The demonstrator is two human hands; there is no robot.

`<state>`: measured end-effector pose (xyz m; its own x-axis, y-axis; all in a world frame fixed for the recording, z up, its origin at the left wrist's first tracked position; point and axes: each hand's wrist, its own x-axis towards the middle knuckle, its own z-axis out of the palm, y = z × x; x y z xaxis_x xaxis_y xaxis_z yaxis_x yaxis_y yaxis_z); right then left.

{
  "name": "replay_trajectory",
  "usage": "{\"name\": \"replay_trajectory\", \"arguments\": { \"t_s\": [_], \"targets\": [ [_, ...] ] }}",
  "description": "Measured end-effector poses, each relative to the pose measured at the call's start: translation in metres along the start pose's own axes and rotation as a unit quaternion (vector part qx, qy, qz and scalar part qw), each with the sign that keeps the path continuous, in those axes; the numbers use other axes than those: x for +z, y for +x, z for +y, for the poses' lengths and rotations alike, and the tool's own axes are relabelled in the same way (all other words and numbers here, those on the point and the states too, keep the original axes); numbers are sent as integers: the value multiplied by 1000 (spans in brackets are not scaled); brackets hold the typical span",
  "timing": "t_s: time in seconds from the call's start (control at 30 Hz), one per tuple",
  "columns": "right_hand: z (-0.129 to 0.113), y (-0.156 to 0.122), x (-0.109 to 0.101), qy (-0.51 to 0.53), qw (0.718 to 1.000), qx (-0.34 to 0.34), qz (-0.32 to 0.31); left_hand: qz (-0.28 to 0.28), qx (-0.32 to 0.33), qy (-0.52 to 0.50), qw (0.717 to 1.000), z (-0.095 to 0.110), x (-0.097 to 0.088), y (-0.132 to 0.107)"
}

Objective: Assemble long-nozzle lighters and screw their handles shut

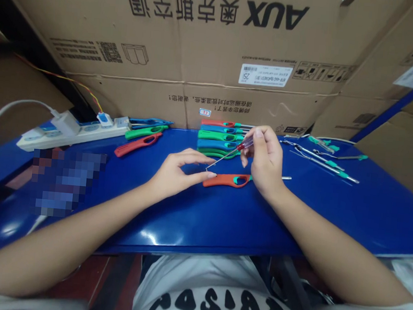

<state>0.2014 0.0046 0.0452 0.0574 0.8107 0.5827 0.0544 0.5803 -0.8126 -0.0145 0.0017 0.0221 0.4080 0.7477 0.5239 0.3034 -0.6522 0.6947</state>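
My right hand (266, 160) grips a screwdriver (242, 144) by its red and clear handle. Its thin shaft slants down to the left, and the tip ends between the thumb and fingers of my left hand (178, 169). Those fingers are stretched and apart; whether a tiny piece sits at the tip is too small to tell. Directly below lies an orange lighter (222, 179), long-nosed with a green trigger, its near end by my left thumb. My right hand hides part of its metal rod, which shows again on the other side.
Behind the hands, several coloured lighters (215, 136) form a stack. Green and red handle shells (138, 144) lie left, by a white power strip (81, 132) with cables. Metal rods with green parts (327, 163) lie right. A large cardboard sheet (147, 39) stands behind the blue table (193, 226).
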Motion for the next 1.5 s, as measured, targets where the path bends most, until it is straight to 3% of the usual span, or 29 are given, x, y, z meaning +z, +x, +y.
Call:
{"name": "replay_trajectory", "arguments": {
  "t_s": [0.33,0.73,1.5],
  "targets": [
    [4,2,-3,-29,1000,5,1,48,-64,-37,996,5,7,-4],
    [5,1,-1,-7,1000,0,-4,28,-58,-23,998,2,7,-6],
    [13,-5,-4,-15,996,-73,-41,21,-61,24,998,-2,7,-7]
  ]
}}
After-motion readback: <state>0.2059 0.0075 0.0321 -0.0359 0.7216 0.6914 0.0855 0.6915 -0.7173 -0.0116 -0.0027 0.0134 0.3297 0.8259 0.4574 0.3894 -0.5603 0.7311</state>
